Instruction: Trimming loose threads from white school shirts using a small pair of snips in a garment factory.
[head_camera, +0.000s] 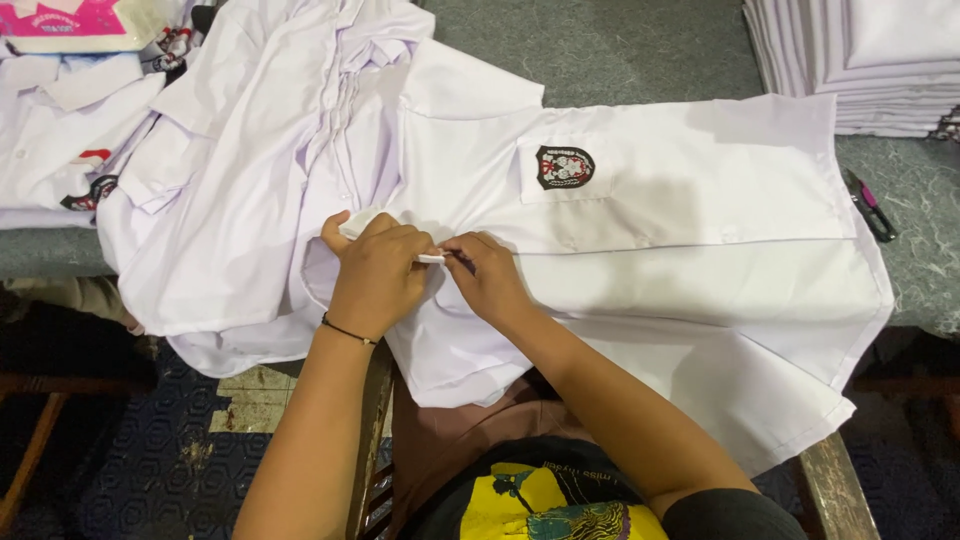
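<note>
Pinching a small white tag (432, 258), the left hand (375, 275) and right hand (490, 275) are pressed together on a white shirt (680, 250) spread over the counter (920, 260).

We see bare grey table (640, 50) at top centre, open for a hand between the shirt heap (250, 130) at upper left and the folded stack (870, 60) at upper right. Snips (870, 205) lie on the narrow right strip.
</note>
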